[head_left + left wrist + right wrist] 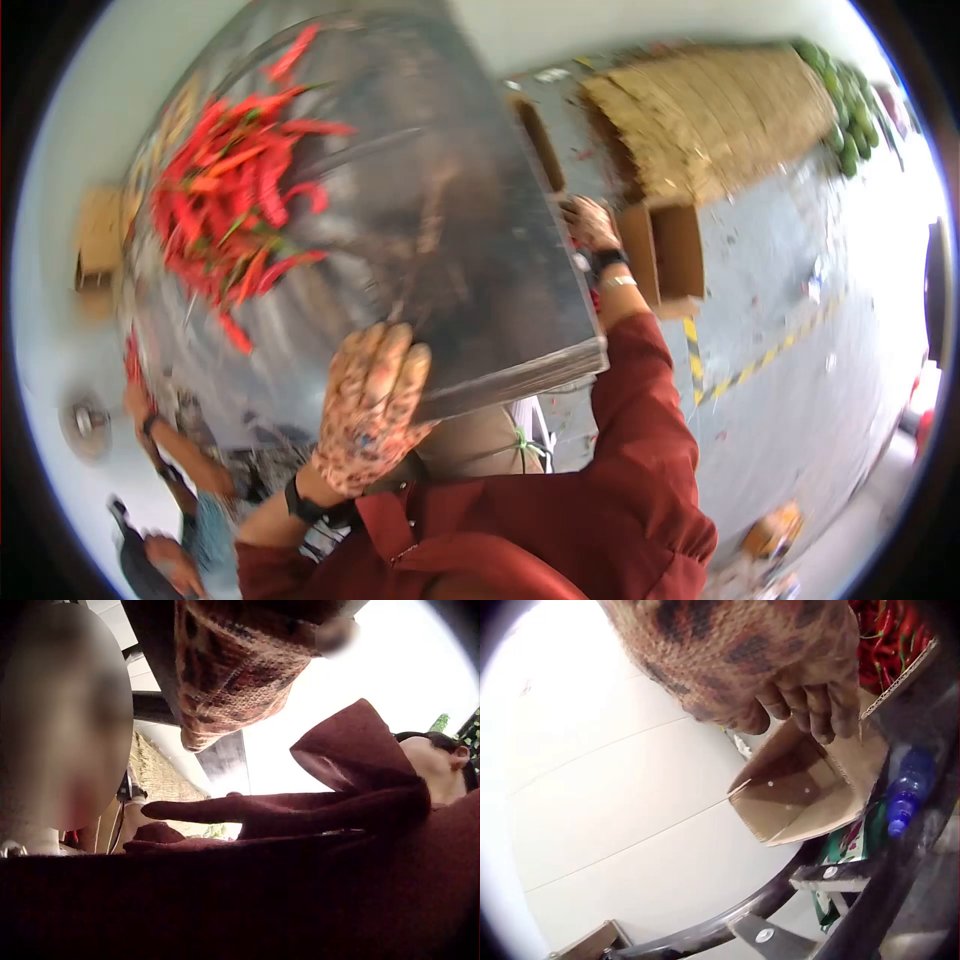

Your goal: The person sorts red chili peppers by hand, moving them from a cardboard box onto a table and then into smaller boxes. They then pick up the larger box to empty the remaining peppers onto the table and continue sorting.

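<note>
A heap of red chili peppers (225, 190) lies on the dark tabletop (470, 230), toward the far left in the head view. My left hand (372, 400), in a spotted glove, rests near the table's front edge with its fingers stretched forward; no pepper shows in it. Past the table's right edge, my gloved right hand (592, 222) reaches down beside a cardboard box (672, 255). In the right wrist view its bent fingers (819, 720) overlap the cardboard, close to a box of red chilies (892, 641); I cannot tell whether they grip the rim.
An open cardboard carton (795, 787) and a blue-capped bottle (911, 787) are below the right hand. A straw-coloured mat (715, 115) covers a stack on the floor, with green produce (850, 105) at its end. Another person's arm (190, 450) is at the table's left side.
</note>
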`<state>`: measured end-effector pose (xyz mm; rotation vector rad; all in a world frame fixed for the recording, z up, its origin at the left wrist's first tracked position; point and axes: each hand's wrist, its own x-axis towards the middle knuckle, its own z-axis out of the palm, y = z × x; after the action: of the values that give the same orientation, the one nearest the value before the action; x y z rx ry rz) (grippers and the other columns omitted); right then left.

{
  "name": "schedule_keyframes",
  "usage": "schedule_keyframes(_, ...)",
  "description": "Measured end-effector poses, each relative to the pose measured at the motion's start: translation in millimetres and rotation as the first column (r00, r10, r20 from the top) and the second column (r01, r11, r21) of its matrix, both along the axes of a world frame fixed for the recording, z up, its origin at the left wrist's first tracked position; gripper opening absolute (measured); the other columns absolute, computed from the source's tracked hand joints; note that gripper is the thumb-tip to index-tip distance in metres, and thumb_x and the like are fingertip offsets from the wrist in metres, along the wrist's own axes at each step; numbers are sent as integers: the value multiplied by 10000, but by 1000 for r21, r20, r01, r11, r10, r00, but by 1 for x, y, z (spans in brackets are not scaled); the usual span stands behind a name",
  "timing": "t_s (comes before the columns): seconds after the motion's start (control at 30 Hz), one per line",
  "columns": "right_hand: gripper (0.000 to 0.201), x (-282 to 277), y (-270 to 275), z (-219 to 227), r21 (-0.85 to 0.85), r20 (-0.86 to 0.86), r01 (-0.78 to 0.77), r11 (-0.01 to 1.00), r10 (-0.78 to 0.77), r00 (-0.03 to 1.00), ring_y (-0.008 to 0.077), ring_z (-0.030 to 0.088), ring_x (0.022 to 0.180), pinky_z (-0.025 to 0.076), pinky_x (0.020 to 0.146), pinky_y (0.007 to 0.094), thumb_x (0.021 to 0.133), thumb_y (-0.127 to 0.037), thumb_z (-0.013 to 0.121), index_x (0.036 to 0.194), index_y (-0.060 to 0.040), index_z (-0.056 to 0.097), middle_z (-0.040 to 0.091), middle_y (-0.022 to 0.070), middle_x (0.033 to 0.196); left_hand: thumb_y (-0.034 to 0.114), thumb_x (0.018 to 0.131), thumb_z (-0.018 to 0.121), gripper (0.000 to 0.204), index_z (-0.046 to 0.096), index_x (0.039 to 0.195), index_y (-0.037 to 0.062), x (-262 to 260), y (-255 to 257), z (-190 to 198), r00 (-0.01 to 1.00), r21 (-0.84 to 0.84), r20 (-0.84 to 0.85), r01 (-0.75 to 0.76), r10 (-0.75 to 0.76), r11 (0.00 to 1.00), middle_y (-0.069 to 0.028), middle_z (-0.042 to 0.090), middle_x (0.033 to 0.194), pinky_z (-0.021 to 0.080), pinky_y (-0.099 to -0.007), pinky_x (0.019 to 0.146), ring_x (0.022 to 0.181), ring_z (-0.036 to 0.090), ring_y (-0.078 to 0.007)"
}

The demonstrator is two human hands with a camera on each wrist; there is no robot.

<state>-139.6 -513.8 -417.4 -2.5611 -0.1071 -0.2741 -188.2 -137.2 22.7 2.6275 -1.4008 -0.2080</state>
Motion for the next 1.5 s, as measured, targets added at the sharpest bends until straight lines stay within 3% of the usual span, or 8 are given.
schedule_keyframes(0.23,240,-61,32,218,168,50,248,954,-259,965,187,607,796,485,730,265,872,-159,530,1049,-4,580,644,79,883,330,590,735,815,436,1283,22,-5,15,-6,997,-153,75,-12,24,988,-152,394,1341,328,-463,1037,1234,391,-328)
schedule_keyframes(0.47,287,-93,17,339,944,-260,325,58,-478,839,63,459,602,369,526,192,950,-316,487,892,-53,587,534,-13,726,345,699,688,760,401,1334,43,-13,23,-16,988,-254,152,11,29,967,-135,367,1383,271,-426,1086,1288,342,-294)
schedule_keyframes(0.7,232,-98,117,468,942,-66,148,301,-266,962,85,459,605,376,505,221,920,-282,545,906,-53,581,522,-4,726,310,814,612,542,499,1245,1,3,46,-18,992,-567,80,122,-93,815,-152,506,1270,293,-408,1069,1241,420,-285)
schedule_keyframes(0.77,216,-86,144,479,-286,458,106,952,38,888,92,508,642,423,543,224,909,-263,565,924,-50,597,561,13,765,291,892,518,455,470,1257,24,24,62,-13,954,-606,298,222,-41,764,-119,522,1247,326,-396,1048,1242,420,-221)
schedule_keyframes(0.83,162,-84,195,489,696,3,81,713,-116,993,96,551,684,455,583,232,891,-198,580,951,-52,619,607,39,818,218,881,545,339,543,1145,6,47,90,21,989,-778,106,20,101,628,-106,571,1150,403,-357,974,1153,494,-241)
schedule_keyframes(1.0,223,-52,290,507,278,-101,-264,924,302,948,159,606,761,491,677,279,827,-173,644,1006,-42,622,624,83,833,181,925,506,272,557,1116,-5,123,162,18,694,-861,336,-47,636,506,-68,610,916,476,-345,820,870,589,-226)
schedule_keyframes(1.07,242,-33,315,503,264,-111,-352,898,391,914,197,616,772,498,708,303,822,-181,651,1015,-39,617,620,96,829,214,937,516,290,581,1111,-8,140,180,4,890,-814,-455,-426,-22,-396,-41,620,886,504,-299,716,779,598,-167)
schedule_keyframes(1.5,252,33,408,468,-465,-62,-447,764,476,877,323,584,958,475,834,390,800,-177,587,1024,-69,625,597,145,1092,271,937,515,366,591,1103,-47,184,222,-75,733,-522,-490,-680,-471,-515,-105,665,884,549,-282,587,687,628,-147)
